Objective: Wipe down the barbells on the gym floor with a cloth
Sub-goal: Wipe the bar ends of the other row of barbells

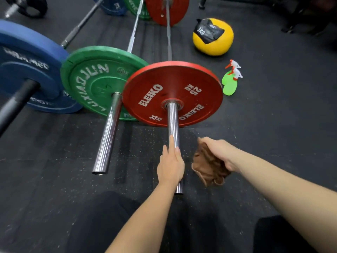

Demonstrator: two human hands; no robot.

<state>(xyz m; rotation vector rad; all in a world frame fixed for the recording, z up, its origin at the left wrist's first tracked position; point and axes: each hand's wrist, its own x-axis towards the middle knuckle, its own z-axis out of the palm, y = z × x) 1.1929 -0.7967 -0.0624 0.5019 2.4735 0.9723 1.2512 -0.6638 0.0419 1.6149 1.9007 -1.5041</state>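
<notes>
The cloth [209,164] was brown and all bunched up. The right hand [221,154] gripped it with curled fingers, so it hung in the air above the floor [273,143], just to the right of the red bar [173,121]. The cloth was not touching the bar. The left hand [170,166] lay on top of the near end of that bar. Its fingers were straight and pointed along the shiny metal toward the red plate [175,88]. The two hands were near each other but apart. The bar's tip stuck out from under the left wrist. The red plate stood on its edge on the floor, with white words and "25 KG" on it. To its left stood a green plate [94,79] on the green bar [109,132], which was shiny too and ended a bit short of the red one. The red plate hid part of the green plate's edge. Further left was a big blue plate [27,70] on a black bar [18,103]. All three bars ran away across the floor to more plates at the far end, red [175,11], green [134,8] and blue [111,6]. To the right of the red plate a green spray bottle [230,83] with a white and red top sat on the floor. Beyond it was a yellow ball [215,44] with a black patch marked "2KG". Dark trouser legs [102,225] showed at the bottom, under the arms.
</notes>
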